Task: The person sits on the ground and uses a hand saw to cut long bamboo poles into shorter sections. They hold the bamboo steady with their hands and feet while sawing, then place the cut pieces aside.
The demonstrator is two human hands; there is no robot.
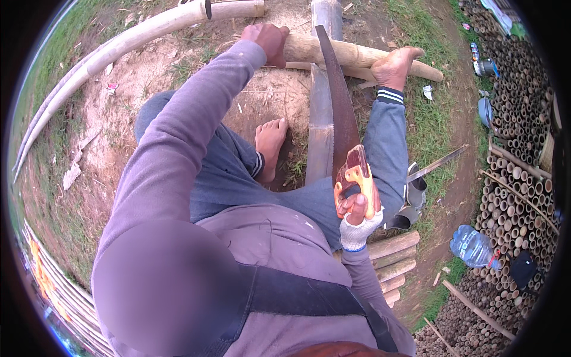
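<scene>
- Head view, right hand (pixel 360 223), white-gloved: fingers curled together around a saw grip, thumb bare.
- Handsaw (pixel 342 107), orange-and-brown handle: in the right fingers; long dark blade running away from them, far end over a pole, contact not determinable.
- Left hand (pixel 267 43), bare: fingers bent together over the pole, tips partly hidden.
- Bamboo pole (pixel 357 55): under the left fingers, extending rightward from them, ahead of the right ones.
- Grey beam (pixel 321 125): just right of the left fingers, crossing beneath the pole.
- Right foot (pixel 392 68), bare: on the pole, well right of the left fingers.
- Short bamboo lengths (pixel 395 256): behind the right fingers, bodyward.
- Bamboo stack (pixel 511 214) and plastic bottle (pixel 474 247): well right of the right fingers.
- Progress, by judgement: pole braced, blade placed across; no finished cut discernible, so sawing appears outstanding.
- Markings: none legible.
</scene>
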